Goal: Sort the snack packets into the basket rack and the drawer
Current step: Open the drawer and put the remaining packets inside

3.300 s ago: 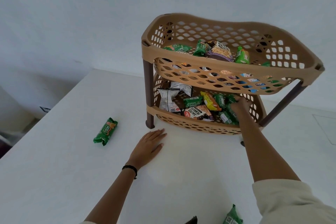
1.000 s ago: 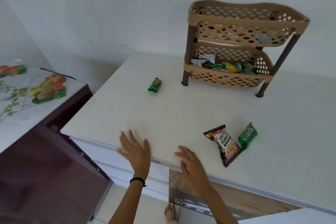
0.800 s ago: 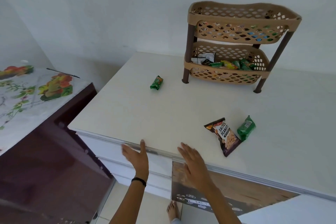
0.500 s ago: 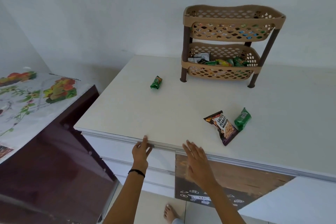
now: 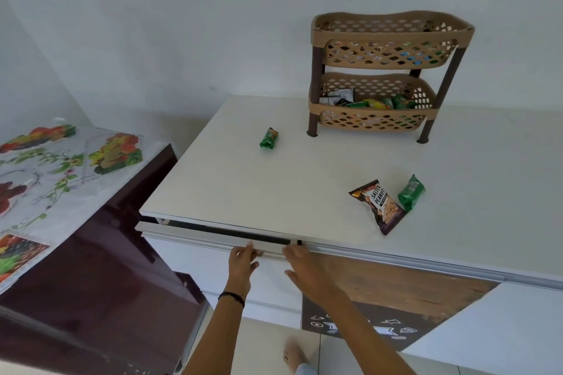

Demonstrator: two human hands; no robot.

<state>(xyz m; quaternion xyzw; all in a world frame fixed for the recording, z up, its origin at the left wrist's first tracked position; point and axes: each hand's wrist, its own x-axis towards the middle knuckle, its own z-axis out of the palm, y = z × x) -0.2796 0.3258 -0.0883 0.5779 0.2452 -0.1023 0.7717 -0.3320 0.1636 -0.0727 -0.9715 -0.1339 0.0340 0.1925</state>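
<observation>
A tan two-tier basket rack (image 5: 391,30) stands at the back of the white counter (image 5: 304,179), with several snack packets in both tiers. Loose on the counter lie a small green packet (image 5: 269,138), a dark salted peanuts packet (image 5: 379,205) and another green packet (image 5: 411,192) beside it. The top drawer (image 5: 195,234) under the counter's front edge is slid out a little, showing a dark gap. My left hand (image 5: 242,262) grips the drawer's top rim. My right hand (image 5: 300,263) rests against the same rim just to the right, fingers spread.
A dark maroon cabinet (image 5: 91,283) with a floral cloth (image 5: 45,173) on top stands close on the left. A brown mat (image 5: 380,307) lies on the floor below the counter, and a bare foot (image 5: 294,355) shows near the bottom edge.
Both hands moved from the counter's front edge down to the drawer rim. The drawer has come out slightly, opening a dark gap. The view has pulled back from the rack.
</observation>
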